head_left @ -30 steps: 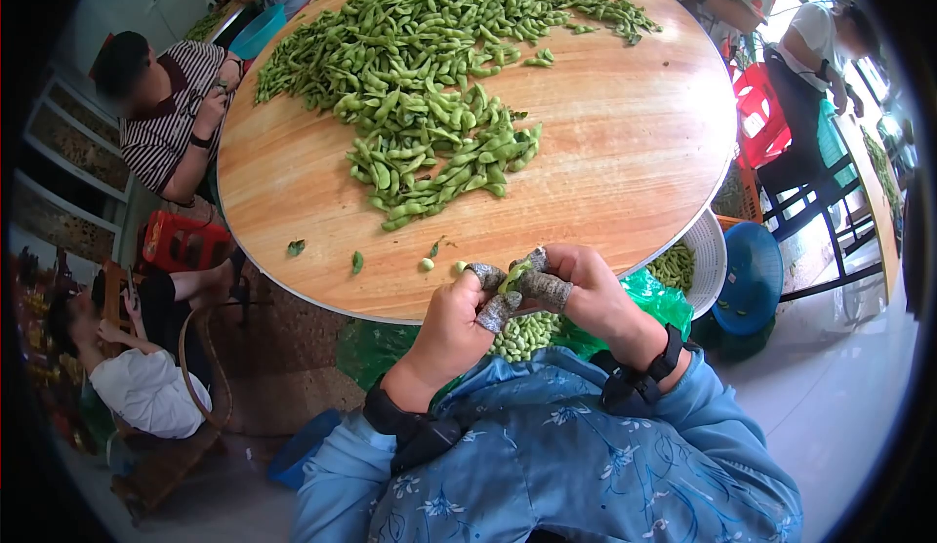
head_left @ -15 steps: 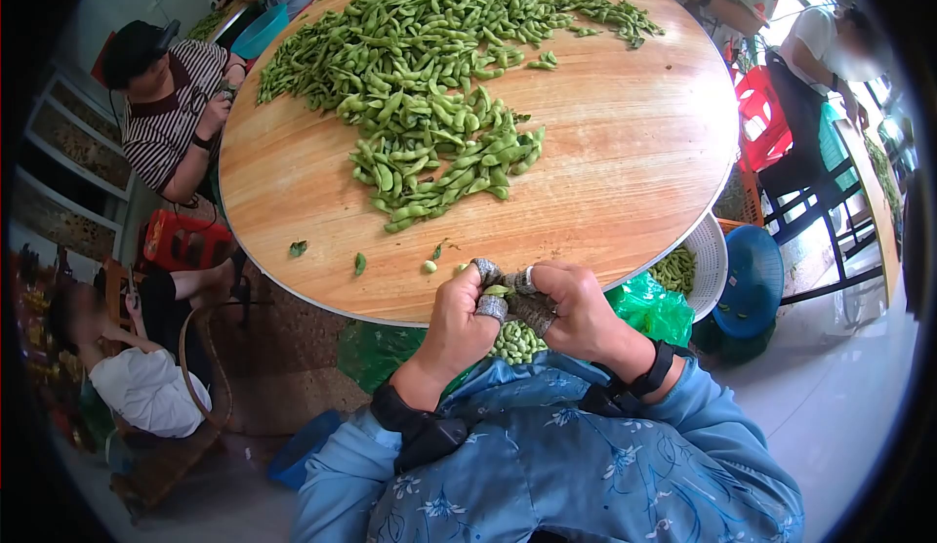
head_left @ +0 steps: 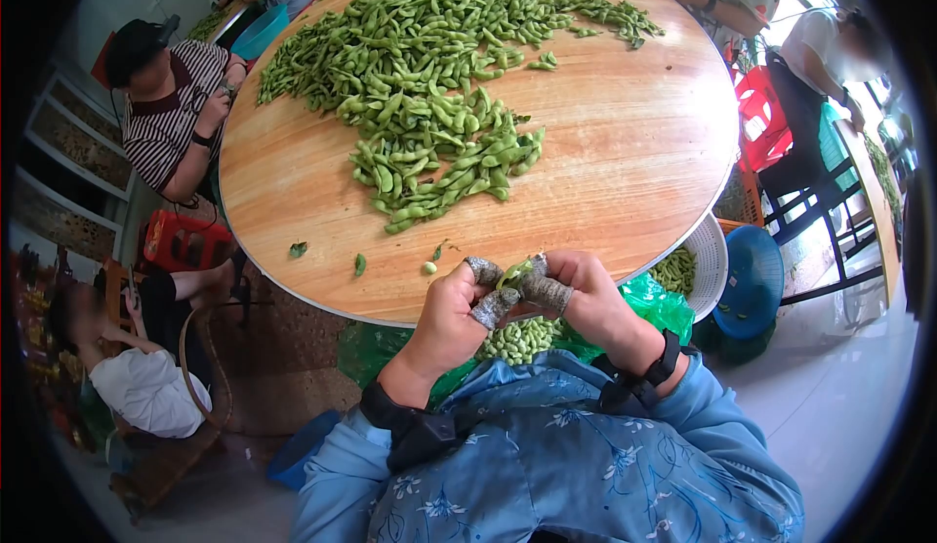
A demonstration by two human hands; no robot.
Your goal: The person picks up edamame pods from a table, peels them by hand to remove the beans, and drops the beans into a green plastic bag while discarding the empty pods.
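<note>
We've got one pod (head_left: 511,272) pinched between both hands right at the near edge of the bench (head_left: 625,153), just above our lap. The left hand (head_left: 451,317) and the right hand (head_left: 584,299) are closed in on it from either side, taped fingertips (head_left: 494,307) meeting in the middle, so neither hand is really nearer: the pod sits dead between them, thumbs touching it. Both hands are curled nearly shut around that one pod and hold nothing else that we can see.

Long axis: from what shows, the pod runs tilted, low end toward the left hand and upper tip poking up and away toward the bench, roughly toward the big pile (head_left: 439,143). Most of it is covered by fingers, so we can't tell exactly where its lower end stops.

Straight below the hands there's a heap of shelled beans (head_left: 522,338) on a green bag (head_left: 656,307), so anything popping out of the pod has that right underneath. The pile lies well ahead of the hands, further up the bench, with a couple of loose beans (head_left: 427,266) and scraps near the edge just left of our left hand. A white basket (head_left: 711,250) with more pods hangs off to the right, beside the bench edge. Other people sit around the bench, their hands well apart from ours.
</note>
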